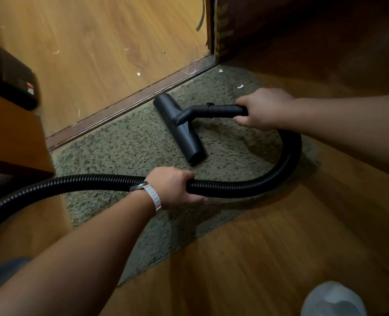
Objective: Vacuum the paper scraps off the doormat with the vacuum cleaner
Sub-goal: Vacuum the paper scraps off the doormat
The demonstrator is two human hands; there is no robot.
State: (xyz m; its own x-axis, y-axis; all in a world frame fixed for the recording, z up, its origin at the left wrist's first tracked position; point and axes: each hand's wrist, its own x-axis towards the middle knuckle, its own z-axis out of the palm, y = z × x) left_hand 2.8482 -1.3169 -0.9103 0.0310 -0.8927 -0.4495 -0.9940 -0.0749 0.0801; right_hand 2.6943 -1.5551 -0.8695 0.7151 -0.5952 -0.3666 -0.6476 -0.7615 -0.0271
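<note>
A shaggy grey-green doormat point(129, 147) lies along a wooden door threshold. The black vacuum floor nozzle point(180, 131) rests flat on the mat near its middle. My right hand point(263, 108) grips the rigid black tube just behind the nozzle. My left hand point(177, 187), with a watch on the wrist, grips the black ribbed hose point(278, 172), which loops over the mat from the right and runs off to the lower left. Two white paper scraps point(240, 86) lie at the mat's far right end, beyond my right hand, one of them by the threshold point(221, 70).
More white scraps point(138, 74) dot the lighter wood floor past the threshold point(125, 106). A dark door edge point(218, 26) stands at the top. A black appliance point(8, 83) and a wooden furniture corner point(13, 133) sit at the left. A white shoe tip point(332, 299) shows at bottom right.
</note>
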